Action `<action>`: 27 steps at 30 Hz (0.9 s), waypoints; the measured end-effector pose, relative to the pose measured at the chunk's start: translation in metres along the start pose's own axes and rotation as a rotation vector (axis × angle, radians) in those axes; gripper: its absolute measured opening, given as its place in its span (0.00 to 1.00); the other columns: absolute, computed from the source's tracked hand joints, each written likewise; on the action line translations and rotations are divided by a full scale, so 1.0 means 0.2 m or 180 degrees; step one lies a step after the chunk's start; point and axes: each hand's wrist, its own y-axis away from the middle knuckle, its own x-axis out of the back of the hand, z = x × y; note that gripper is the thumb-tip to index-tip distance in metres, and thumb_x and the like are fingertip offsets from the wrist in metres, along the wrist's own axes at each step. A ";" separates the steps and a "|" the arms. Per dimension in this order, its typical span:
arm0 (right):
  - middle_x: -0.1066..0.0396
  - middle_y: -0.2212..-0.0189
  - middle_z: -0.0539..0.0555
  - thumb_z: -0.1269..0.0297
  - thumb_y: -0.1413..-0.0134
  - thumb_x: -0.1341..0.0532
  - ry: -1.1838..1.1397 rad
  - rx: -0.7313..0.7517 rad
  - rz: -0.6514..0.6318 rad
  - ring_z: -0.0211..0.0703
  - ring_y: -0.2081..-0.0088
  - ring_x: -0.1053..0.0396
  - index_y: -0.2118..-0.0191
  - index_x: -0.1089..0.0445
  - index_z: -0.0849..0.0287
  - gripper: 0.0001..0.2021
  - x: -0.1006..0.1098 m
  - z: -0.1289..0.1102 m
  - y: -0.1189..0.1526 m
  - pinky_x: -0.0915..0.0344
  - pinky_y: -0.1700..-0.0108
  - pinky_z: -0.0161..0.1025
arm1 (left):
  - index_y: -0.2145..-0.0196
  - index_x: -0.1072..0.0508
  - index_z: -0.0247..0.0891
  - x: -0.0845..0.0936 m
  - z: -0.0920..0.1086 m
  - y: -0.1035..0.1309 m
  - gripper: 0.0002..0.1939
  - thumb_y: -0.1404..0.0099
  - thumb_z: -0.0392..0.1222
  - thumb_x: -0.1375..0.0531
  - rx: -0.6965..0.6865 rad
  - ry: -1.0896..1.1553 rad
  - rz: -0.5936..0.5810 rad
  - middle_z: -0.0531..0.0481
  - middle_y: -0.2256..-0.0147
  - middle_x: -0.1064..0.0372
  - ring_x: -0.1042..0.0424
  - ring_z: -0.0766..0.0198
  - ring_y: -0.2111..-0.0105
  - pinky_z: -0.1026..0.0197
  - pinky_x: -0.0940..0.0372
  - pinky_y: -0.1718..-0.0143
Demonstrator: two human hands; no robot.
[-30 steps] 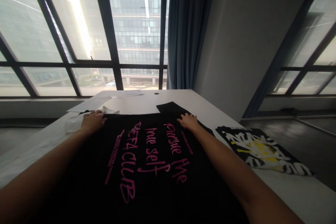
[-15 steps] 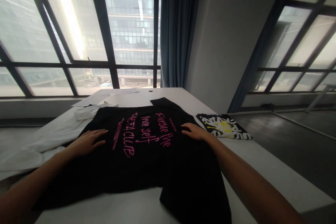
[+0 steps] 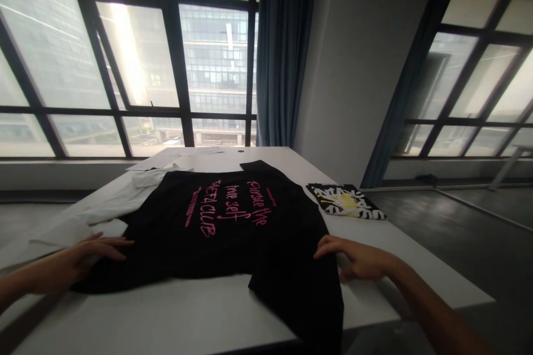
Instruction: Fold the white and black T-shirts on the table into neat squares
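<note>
So there's a black shirt [image 3: 241, 238] spread out on the white table [image 3: 233, 310], covering a good chunk of its middle, with one end drooping over the table's near edge; pink lettering [image 3: 233, 205] runs sideways across it, "true self" being the easy bit to read; the left hand [image 3: 97, 255] is over by the table's left side, fingers stretched out loosely across the shirt's edge, not clenched on anything; the right hand [image 3: 360, 258] is toward the table's right side, curved fingertips touching the shirt's edge, though honestly I can't tell if it's pinching the fabric; white cloth [image 3: 108, 205] sits rumpled along the table's left side, some papers [image 3: 175, 156] at its far left corner; a folded printed shirt [image 3: 345, 202], black, white and yellow, lies by the table's right edge; blue curtain [image 3: 281, 55] hangs beyond the far end.
</note>
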 end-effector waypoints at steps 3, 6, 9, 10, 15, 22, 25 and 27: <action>0.35 0.42 0.57 0.70 0.60 0.35 0.0174 0.0137 0.0343 0.56 0.40 0.39 0.49 0.25 0.48 0.27 -0.10 -0.05 0.04 0.44 0.38 0.53 | 0.63 0.18 0.58 -0.06 -0.04 0.02 0.16 0.47 0.49 0.43 -0.0107 -0.0233 0.0124 0.53 0.43 0.30 0.34 0.49 0.41 0.41 0.62 0.33; 0.30 0.47 0.57 0.67 0.54 0.37 0.0302 0.0363 0.0435 0.56 0.40 0.39 0.61 0.22 0.48 0.13 -0.14 -0.08 0.03 0.53 0.34 0.57 | 0.72 0.19 0.55 -0.09 -0.02 -0.02 0.10 0.47 0.52 0.40 0.0082 -0.0577 0.0069 0.51 0.47 0.26 0.33 0.46 0.44 0.41 0.55 0.35; 0.26 0.57 0.56 0.60 0.44 0.41 0.0116 0.0508 0.0661 0.53 0.47 0.32 0.63 0.25 0.52 0.08 -0.11 -0.06 -0.01 0.55 0.34 0.59 | 0.74 0.19 0.53 -0.11 0.03 -0.04 0.11 0.44 0.52 0.42 0.0040 -0.0838 0.0197 0.49 0.49 0.25 0.32 0.45 0.46 0.43 0.48 0.38; 0.27 0.60 0.56 0.56 0.42 0.43 -0.0040 0.0499 0.0758 0.51 0.52 0.30 0.63 0.26 0.53 0.11 -0.10 -0.05 -0.02 0.48 0.37 0.58 | 0.73 0.19 0.52 -0.11 0.04 -0.03 0.12 0.43 0.52 0.43 -0.0024 -0.0862 0.0283 0.49 0.48 0.25 0.32 0.45 0.45 0.43 0.49 0.37; 0.31 0.68 0.53 0.42 0.44 0.43 -0.0786 0.0303 0.0406 0.44 0.66 0.33 0.66 0.32 0.58 0.21 0.03 0.03 -0.05 0.34 0.61 0.40 | 0.65 0.21 0.51 -0.10 0.12 0.06 0.15 0.39 0.54 0.47 -0.0054 -0.0458 0.0508 0.49 0.51 0.23 0.31 0.48 0.45 0.45 0.52 0.35; 0.32 0.76 0.48 0.48 0.60 0.30 -0.1179 -0.0309 -0.0280 0.37 0.75 0.35 0.64 0.28 0.59 0.21 0.33 0.12 -0.29 0.37 0.70 0.33 | 0.66 0.24 0.42 0.18 0.17 -0.15 0.23 0.41 0.63 0.45 0.0321 0.0234 -0.0039 0.49 0.66 0.23 0.27 0.54 0.64 0.57 0.32 0.60; 0.24 0.66 0.55 0.53 0.48 0.39 -0.0947 -0.0735 0.0759 0.45 0.65 0.28 0.61 0.27 0.61 0.15 0.37 0.16 -0.52 0.33 0.62 0.38 | 0.59 0.26 0.35 0.25 0.16 -0.39 0.28 0.44 0.63 0.44 0.0714 0.0390 0.0401 0.45 0.65 0.23 0.26 0.53 0.64 0.57 0.32 0.60; 0.23 0.61 0.61 0.58 0.41 0.44 -0.0271 -0.1167 0.1462 0.50 0.58 0.27 0.61 0.25 0.63 0.15 0.34 0.21 -0.65 0.33 0.56 0.41 | 0.55 0.26 0.31 0.22 0.14 -0.49 0.32 0.43 0.63 0.46 0.1085 0.0175 0.0712 0.41 0.63 0.22 0.26 0.49 0.62 0.54 0.33 0.58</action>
